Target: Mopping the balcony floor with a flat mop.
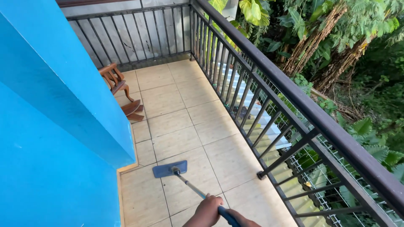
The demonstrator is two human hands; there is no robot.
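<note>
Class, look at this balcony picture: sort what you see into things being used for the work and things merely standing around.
In use: flat mop; its handle; left hand and right hand holding it; tiled floor.

Standing around: wooden chair; dark railing; blue wall; trees.

A bright blue wall [50, 126] stands well left of the grip, with a wooden chair [120, 90] far ahead beside it. A dark metal railing [294, 101] runs along the right, green trees [336, 42] beyond it.

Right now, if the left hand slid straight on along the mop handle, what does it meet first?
Likely the flat blue mop head on the tiled floor. The left hand grips the mop handle, which runs straight to it; nothing else shows between. Depth unclear.
</note>
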